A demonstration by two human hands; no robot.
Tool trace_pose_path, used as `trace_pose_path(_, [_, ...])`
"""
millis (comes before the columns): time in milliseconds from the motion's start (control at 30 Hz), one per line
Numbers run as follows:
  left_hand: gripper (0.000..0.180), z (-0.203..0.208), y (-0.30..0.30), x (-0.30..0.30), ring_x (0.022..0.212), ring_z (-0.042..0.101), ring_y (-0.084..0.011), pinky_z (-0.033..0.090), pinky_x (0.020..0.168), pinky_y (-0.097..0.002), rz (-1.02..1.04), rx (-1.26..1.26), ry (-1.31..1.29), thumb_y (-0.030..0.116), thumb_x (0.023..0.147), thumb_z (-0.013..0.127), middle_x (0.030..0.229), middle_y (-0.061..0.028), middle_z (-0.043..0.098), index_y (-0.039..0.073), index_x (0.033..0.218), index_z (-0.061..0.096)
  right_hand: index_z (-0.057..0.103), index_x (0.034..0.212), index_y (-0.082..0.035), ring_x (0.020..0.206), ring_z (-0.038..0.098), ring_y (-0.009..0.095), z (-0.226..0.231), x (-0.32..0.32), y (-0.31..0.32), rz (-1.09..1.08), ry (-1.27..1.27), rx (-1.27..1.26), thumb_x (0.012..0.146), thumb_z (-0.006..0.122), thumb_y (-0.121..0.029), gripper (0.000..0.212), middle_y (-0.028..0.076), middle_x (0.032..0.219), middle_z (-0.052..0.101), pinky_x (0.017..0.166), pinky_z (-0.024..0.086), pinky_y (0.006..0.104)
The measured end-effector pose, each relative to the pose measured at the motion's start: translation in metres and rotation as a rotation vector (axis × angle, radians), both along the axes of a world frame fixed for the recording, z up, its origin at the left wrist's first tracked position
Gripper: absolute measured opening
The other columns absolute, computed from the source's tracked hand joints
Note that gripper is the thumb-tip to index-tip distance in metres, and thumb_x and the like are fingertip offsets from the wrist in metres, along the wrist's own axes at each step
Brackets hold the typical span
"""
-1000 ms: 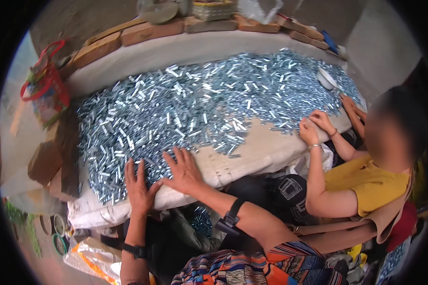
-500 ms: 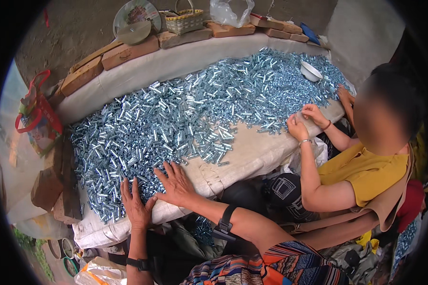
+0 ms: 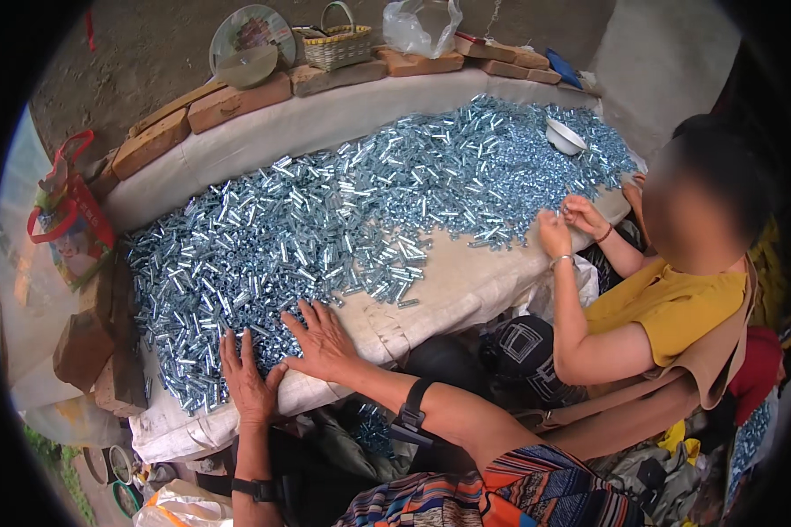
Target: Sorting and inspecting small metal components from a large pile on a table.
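A large heap of small shiny metal sleeves [image 3: 255,237], silver with a blue tint, covers much of a table topped with pale sheeting [image 3: 453,272]. At the heap's near left edge rests my left hand [image 3: 251,382], its fingers stretched out and the thumb held out to the right. My right hand [image 3: 323,347] lies just beside it with fingers spread, fingertips at the edge of the metal pieces and palm over the sheeting. Neither hand holds anything that I can see. The two thumbs come close together over the heap's front edge.
To the right, a co-worker in a yellow top [image 3: 668,307] pinches something tiny in both hands [image 3: 564,227]. A white bowl [image 3: 565,136] sits tilted on smaller metal pieces. Bricks [image 3: 240,103] line the back, carrying a wicker basket [image 3: 338,46]. A red-handled bag [image 3: 70,215] hangs left.
My hands keep their place and spread pose at the heap's edge. The co-worker's fingers have shifted slightly, and the whole view has moved a little.
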State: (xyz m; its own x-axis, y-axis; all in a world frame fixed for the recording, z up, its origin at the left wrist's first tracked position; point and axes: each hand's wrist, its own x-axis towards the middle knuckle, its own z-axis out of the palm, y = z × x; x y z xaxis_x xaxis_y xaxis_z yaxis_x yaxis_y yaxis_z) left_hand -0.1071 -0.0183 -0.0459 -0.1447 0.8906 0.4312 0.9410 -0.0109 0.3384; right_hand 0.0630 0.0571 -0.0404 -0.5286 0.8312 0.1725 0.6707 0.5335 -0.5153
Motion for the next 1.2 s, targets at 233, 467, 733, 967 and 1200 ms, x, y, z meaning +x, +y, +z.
trace_pose_path(233, [0.087,-0.004,0.005,0.001,0.136,0.028,-0.0432,0.026,0.112,-0.05,-0.019,0.038,-0.015,0.032,0.067,0.081,0.147,-0.0216,0.033,0.007,0.141,0.042,0.036,0.144,-0.01,0.136,0.026,0.047,-0.002,0.003,0.003,-0.005,0.004,0.032,0.077,0.069,-0.043,0.082,0.027,0.147,0.03,0.112,0.023,0.054])
trace_pose_path(467, [0.085,-0.004,-0.003,-0.006,0.135,0.031,-0.0429,0.029,0.11,-0.0481,0.008,0.034,-0.067,0.025,0.063,0.084,0.148,-0.0221,0.033,0.008,0.138,0.046,0.041,0.141,-0.011,0.135,0.028,0.045,-0.002,-0.008,0.0,-0.001,-0.023,0.048,0.075,0.07,-0.05,0.082,0.025,0.146,0.033,0.113,0.023,0.0525])
trace_pose_path(733, [0.086,0.002,-0.004,-0.003,0.137,0.029,-0.0426,0.029,0.111,-0.0498,0.02,0.005,-0.083,0.038,0.068,0.081,0.147,-0.0215,0.032,0.013,0.141,0.043,0.044,0.139,-0.01,0.133,0.029,0.045,-0.007,-0.006,0.0,-0.018,-0.034,0.095,0.074,0.072,-0.044,0.078,0.026,0.145,0.033,0.112,0.024,0.0522])
trace_pose_path(967, [0.083,0.003,-0.001,0.001,0.137,0.029,-0.0423,0.029,0.109,-0.0503,0.002,0.013,-0.092,0.039,0.07,0.08,0.146,-0.0225,0.034,0.012,0.139,0.044,0.041,0.141,-0.011,0.135,0.028,0.044,-0.005,-0.003,0.001,-0.029,-0.065,0.08,0.077,0.069,-0.044,0.078,0.026,0.146,0.032,0.113,0.023,0.0519])
trace_pose_path(1200, [0.085,-0.001,-0.001,-0.001,0.136,0.029,-0.043,0.028,0.11,-0.0503,-0.008,0.019,-0.065,0.037,0.068,0.081,0.147,-0.0225,0.032,0.011,0.14,0.043,0.039,0.142,-0.01,0.133,0.028,0.045,-0.005,-0.002,0.002,-0.02,-0.048,0.072,0.077,0.069,-0.045,0.08,0.026,0.145,0.033,0.112,0.022,0.0546])
